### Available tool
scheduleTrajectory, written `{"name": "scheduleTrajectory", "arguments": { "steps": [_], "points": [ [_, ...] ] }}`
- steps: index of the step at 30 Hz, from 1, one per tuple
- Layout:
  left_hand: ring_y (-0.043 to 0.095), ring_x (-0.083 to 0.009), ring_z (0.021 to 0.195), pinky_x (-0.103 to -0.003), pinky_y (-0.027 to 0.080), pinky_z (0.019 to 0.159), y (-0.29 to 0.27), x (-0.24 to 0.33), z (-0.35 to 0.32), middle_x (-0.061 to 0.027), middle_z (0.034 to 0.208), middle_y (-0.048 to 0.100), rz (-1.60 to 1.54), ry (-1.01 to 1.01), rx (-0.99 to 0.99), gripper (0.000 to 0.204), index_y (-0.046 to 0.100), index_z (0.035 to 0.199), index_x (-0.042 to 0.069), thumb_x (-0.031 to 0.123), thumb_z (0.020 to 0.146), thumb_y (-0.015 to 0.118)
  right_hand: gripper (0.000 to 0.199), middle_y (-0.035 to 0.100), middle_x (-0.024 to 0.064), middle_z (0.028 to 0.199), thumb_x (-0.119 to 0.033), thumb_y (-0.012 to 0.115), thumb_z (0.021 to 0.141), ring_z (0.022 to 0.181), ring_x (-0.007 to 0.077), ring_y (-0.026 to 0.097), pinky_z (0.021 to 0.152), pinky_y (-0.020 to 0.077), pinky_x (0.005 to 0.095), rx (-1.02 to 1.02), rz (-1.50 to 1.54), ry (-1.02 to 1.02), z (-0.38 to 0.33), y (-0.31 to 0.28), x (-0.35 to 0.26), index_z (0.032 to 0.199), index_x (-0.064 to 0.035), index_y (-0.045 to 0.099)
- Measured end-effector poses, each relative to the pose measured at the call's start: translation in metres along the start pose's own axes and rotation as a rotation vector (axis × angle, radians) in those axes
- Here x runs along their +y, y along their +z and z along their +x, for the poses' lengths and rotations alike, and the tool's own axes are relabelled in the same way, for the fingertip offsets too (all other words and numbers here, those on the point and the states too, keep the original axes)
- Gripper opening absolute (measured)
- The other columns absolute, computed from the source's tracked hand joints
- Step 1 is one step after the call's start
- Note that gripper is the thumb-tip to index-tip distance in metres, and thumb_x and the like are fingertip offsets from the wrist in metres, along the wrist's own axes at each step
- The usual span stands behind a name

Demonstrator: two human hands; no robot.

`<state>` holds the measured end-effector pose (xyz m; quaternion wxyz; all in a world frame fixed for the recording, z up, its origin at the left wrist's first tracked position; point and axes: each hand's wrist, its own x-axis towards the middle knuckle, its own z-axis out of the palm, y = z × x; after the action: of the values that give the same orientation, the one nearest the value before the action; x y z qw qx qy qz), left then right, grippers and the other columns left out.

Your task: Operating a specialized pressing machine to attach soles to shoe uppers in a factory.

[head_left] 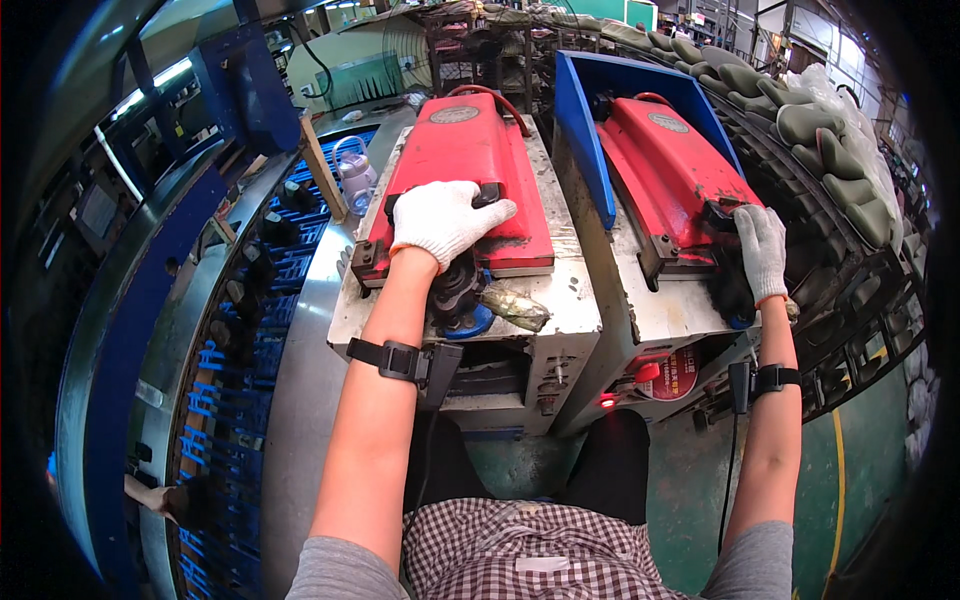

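Left red press lid [465, 170]: red hinged cover on top of the grey machine body [570, 310], just left of the blue divider panel [583, 140]; lies flat, front edge toward the person.
Right red press lid [665, 170]: same kind, on the other side of the divider, tilted down toward the person; dark handle at its front edge.
Left hand [445, 220]: white knit glove, palm down on the front edge of the left lid, fingers [490, 212] spread & curled over a dark handle there; touching, looks like a loose grip, can't tell how tight.
Right hand [762, 250]: white glove, laid on the front right corner of the right lid by its dark handle; fingers fairly straight, resting on it, not wrapped round.
Wrists: black strap w/ small box on each forearm [400, 360], cable hanging from the right one.
Under left hand: dark shoe part on a blue holder [460, 300], crumpled rag just beside it.
Left side: curved blue conveyor rack [250, 330] w/ dark pieces; clear water bottle [355, 170] near the machine.
Right side: row of olive-green shoe uppers [820, 140] on a curved rack, well apart from the hands.
Machine front: small red lamp lit [604, 401], red round sticker next to it.
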<state>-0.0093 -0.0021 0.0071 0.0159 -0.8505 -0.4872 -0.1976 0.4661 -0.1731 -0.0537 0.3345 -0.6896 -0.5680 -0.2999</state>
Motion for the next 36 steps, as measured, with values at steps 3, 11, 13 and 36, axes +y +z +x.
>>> {"name": "scheduleTrajectory", "arguments": {
  "steps": [3,11,13,36],
  "points": [
    [0.075,-0.0355,0.085,-0.044,0.056,0.077,-0.001,0.0,-0.001,-0.0177,0.086,0.075,-0.008,0.001,0.002,0.072,0.078,0.089,0.009,0.079,0.086,0.06,0.026,0.074,0.0103,0.119,-0.03,0.059,0.106,0.12,0.0359,0.062,0.117,0.0386,0.0467,-0.009,-0.002,0.0,0.001,-0.002,-0.002,0.111,-0.0097,0.075],
    [0.074,-0.0364,0.086,-0.045,0.056,0.077,-0.003,0.001,-0.003,-0.0181,0.088,0.076,-0.005,0.002,-0.009,0.073,0.078,0.09,0.009,0.079,0.086,0.059,0.025,0.073,0.0121,0.109,-0.029,0.06,0.105,0.11,0.0363,0.063,0.108,0.0436,0.0474,-0.032,-0.014,-0.028,0.006,-0.011,-0.02,0.106,-0.009,0.074],
    [0.074,-0.0367,0.088,-0.045,0.056,0.079,-0.002,-0.001,-0.001,-0.0183,0.09,0.076,-0.001,0.035,-0.006,0.074,0.078,0.091,0.009,0.079,0.087,0.058,0.02,0.071,0.0129,0.106,-0.026,0.063,0.103,0.105,0.037,0.062,0.099,0.0466,0.0477,-0.023,-0.01,0.031,0.007,-0.016,-0.028,0.104,-0.0093,0.074],
    [0.074,-0.0345,0.092,-0.045,0.055,0.085,-0.029,-0.024,0.013,-0.0186,0.097,0.076,-0.233,0.188,-0.438,0.05,0.072,0.108,0.005,0.052,0.098,0.058,0.076,0.06,0.0344,0.138,-0.037,0.055,0.108,0.117,0.0468,0.067,0.103,0.0513,0.0455,-0.744,1.262,-0.021,-0.107,0.015,-0.39,0.166,-0.0043,0.018]
  ]
}}
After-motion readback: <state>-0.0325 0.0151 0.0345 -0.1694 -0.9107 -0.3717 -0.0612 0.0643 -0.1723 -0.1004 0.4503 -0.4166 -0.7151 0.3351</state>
